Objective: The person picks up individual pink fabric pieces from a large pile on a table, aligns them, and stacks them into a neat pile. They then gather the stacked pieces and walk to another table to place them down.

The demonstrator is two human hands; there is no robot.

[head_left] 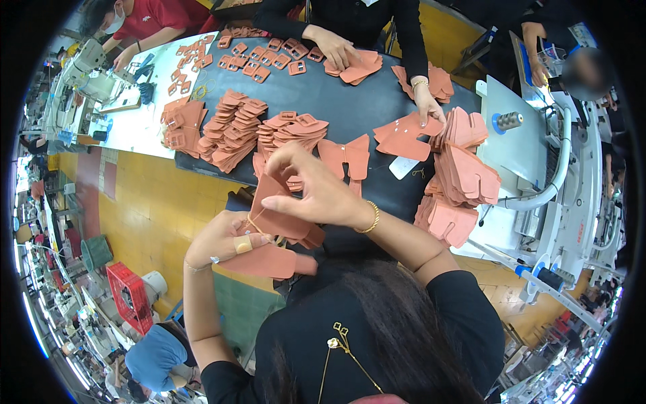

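Terracotta leather pieces (282,225) held above near edge of black bench (350,108): left hand (225,242) clamped beneath as support, right hand (316,188) pinched on top piece, apparently for alignment. Stacks (232,128) kept behind.

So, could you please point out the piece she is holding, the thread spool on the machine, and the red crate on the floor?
Terracotta cut piece (282,225), head view, its flat middle between both hands.
Thread spool (509,120), head view, its wound side.
Red crate (128,296), head view, its slatted side wall.

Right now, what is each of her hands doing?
Left hand: closed on salmon leather pieces.
Right hand: fingers pinching the top of the same pieces.
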